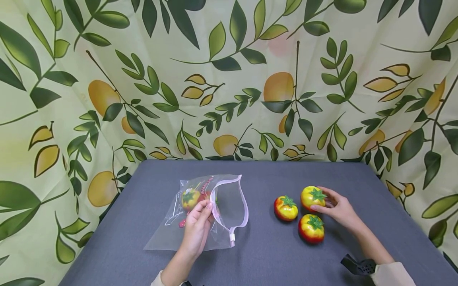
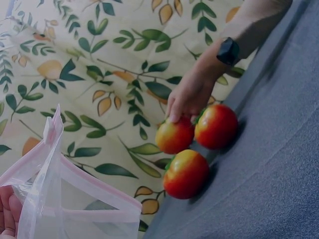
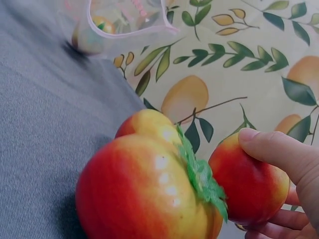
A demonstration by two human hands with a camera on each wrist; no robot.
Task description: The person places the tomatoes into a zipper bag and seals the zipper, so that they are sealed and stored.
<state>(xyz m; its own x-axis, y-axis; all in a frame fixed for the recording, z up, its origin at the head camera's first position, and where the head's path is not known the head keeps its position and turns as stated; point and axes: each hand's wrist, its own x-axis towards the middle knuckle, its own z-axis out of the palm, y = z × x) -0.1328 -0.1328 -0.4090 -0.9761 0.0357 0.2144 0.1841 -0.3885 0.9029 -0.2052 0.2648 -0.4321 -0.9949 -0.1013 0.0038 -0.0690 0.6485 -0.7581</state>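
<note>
A clear zip bag (image 1: 229,206) with a pink rim lies on the grey table (image 1: 272,258), mouth open toward the right. One red-yellow toy tomato (image 1: 189,198) lies inside it. My left hand (image 1: 205,207) pinches the bag's rim and holds the mouth up; the bag (image 2: 65,199) fills the lower left of the left wrist view. Three more tomatoes stand to the right. My right hand (image 1: 322,204) curls round the far tomato (image 1: 311,196), with its fingers (image 3: 279,152) wrapped over that tomato (image 3: 249,184). The other two (image 1: 285,207) (image 1: 311,228) stand free.
A leaf-and-fruit patterned cloth (image 1: 229,79) hangs as a backdrop behind and on both sides of the table. A black strap (image 1: 359,265) sits on my right wrist. Bare grey tabletop lies between the bag and the tomatoes.
</note>
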